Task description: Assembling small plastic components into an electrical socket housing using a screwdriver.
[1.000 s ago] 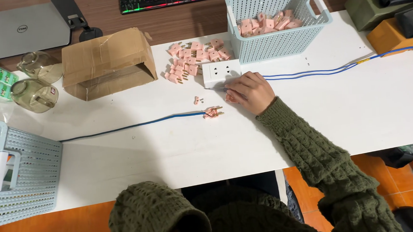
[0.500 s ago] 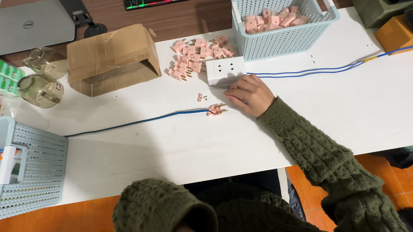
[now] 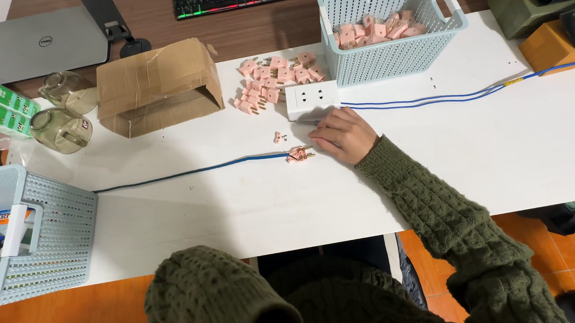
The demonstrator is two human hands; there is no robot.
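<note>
Nearest the camera, the left sleeve (image 3: 209,296) fills the lower edge; the left hand itself is out of view. Beyond it, on the white table (image 3: 237,210), the right hand (image 3: 342,134) rests with fingers curled loosely, and whether its grip holds anything cannot be told. Just beside its fingertips lies a pink plug (image 3: 298,155) already joined to the end of a blue wire (image 3: 189,171), so that piece looks assembled. A small loose pink part (image 3: 278,137) sits near it. Farther off, a white power strip (image 3: 312,100) touches the hand's far side, and a pile of pink plugs (image 3: 273,80) remains beside it. Behind stand a blue basket (image 3: 393,57) holding more pink pieces and a cardboard box (image 3: 159,86). Nothing blocks the hand.
</note>
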